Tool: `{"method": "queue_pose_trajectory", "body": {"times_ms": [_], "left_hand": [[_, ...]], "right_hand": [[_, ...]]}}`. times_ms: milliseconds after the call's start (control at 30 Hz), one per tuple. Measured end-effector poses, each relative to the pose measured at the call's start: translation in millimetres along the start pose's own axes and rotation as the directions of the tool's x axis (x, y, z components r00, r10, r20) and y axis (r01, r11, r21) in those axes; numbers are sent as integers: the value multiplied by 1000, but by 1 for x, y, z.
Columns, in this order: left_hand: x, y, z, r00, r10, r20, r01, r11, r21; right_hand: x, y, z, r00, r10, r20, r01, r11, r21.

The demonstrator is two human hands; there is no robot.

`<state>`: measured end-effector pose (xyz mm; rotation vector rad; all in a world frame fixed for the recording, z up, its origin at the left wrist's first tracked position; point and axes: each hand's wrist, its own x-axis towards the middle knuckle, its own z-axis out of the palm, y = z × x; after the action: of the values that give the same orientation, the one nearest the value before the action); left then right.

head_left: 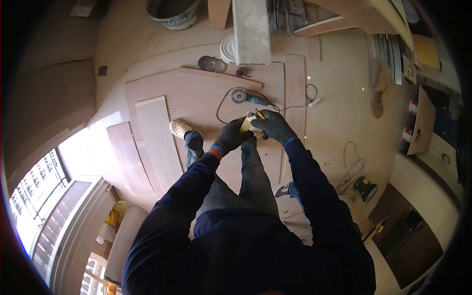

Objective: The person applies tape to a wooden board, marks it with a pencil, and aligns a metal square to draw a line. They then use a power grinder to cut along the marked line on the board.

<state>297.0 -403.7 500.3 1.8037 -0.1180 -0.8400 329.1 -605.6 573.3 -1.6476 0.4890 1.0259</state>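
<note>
My left hand (230,136), in a dark work glove with a blue cuff, is closed on a small pale yellow flat piece (245,124) whose exact kind I cannot make out. Close beside it, my right hand (276,128), gloved the same way, grips an orange pencil (260,114) that points up and to the left. Both hands meet in front of my legs, over the boards on the floor. Just beyond them lies an angle grinder (253,99) with its cord looped around it.
Wooden boards (158,129) lie around my feet. Grinding discs (212,64), a white lid (227,48) and a bucket (176,14) are farther off. A metal-faced beam (251,34) juts in from above. Another person's shoe (283,191) shows at right, near a green power tool (365,189) and loose cords.
</note>
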Motion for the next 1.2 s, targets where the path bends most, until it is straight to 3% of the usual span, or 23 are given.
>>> {"method": "queue_pose_trajectory", "body": {"times_ms": [67,100,133,167,233,300,333,367,433,600,667,733,767,800,867,933,967,1033,1133,1200], "left_hand": [[12,-6,12,999,-30,-26,33,995,91],[16,-9,18,988,-152,-34,156,967,203],[20,-13,21,961,-270,-60,275,910,311],[22,-16,20,960,-264,-92,276,948,160],[39,-41,17,931,-319,-178,360,884,299],[51,-79,3,953,-94,-288,157,967,202],[59,-51,-15,919,-321,-231,367,909,196],[79,-74,-22,847,-404,-346,511,797,322],[108,-121,-42,806,-396,-439,542,793,279],[154,-98,-86,782,-324,-532,564,731,384],[177,-105,-105,779,-292,-555,572,694,437],[184,-92,-114,796,-237,-558,541,691,479],[187,-85,-120,799,-200,-567,527,686,501],[194,-87,-125,812,-247,-529,535,677,505],[204,-109,-121,887,-205,-415,435,672,599],[213,-135,-105,973,-154,-170,229,608,760],[191,-119,-89,995,11,-94,65,646,761],[153,-65,-65,950,-272,152,71,663,745],[98,-22,-35,914,-238,329,-92,668,738],[71,-4,-22,872,-239,427,-208,609,765]], "right_hand": [[0,31,-2,988,-131,-82,114,976,-187],[-10,33,2,986,-124,-107,97,968,-232],[-16,48,5,951,-288,-114,245,924,-293],[-25,52,6,959,-254,-125,204,927,-316],[-38,67,8,959,-223,-177,157,933,-324],[-48,111,6,929,-213,-304,130,954,-271],[-51,140,3,895,-204,-396,116,965,-233],[-55,174,-4,911,-168,-375,108,978,-176],[-96,195,-20,931,198,-308,-148,973,180],[-193,316,-37,759,476,-443,-381,878,290],[-234,375,-25,720,398,-568,-406,906,121],[-282,385,8,579,628,-519,-303,757,578],[-300,377,27,525,695,-491,-332,698,634],[-315,366,42,469,756,-457,-355,636,685],[-335,365,89,443,803,-399,-322,558,765],[-342,345,135,417,850,-321,-391,487,781],[-339,350,164,432,860,-272,-361,441,822],[-322,345,212,466,863,-193,-344,378,860],[-313,305,250,547,815,-189,-329,417,847],[-301,295,256,562,812,-157,-271,360,893]]}}
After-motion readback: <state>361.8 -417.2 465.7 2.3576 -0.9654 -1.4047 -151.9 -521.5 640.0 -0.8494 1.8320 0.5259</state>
